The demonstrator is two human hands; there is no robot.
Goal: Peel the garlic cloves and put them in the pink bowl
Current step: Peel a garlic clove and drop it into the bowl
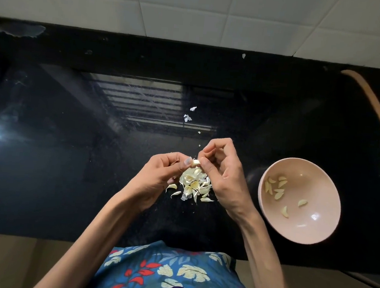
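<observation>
At worktop (66,179) centre, left hand (161,175) and right hand (223,176) pinch one garlic clove (196,162) mid-peel; several peeled cloves (277,188) sit in the pink bowl (314,232), three o'clock.

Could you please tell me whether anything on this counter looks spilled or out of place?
Only slightly: a few white skin scraps lie scattered on the black counter, apart from the main peel pile. The pink bowl sits upright with peeled cloves inside.

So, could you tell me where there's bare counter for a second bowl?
Bare black counter lies left of the left hand. Crowded: the peel pile below the hands, and the pink bowl beside the right hand.
</observation>
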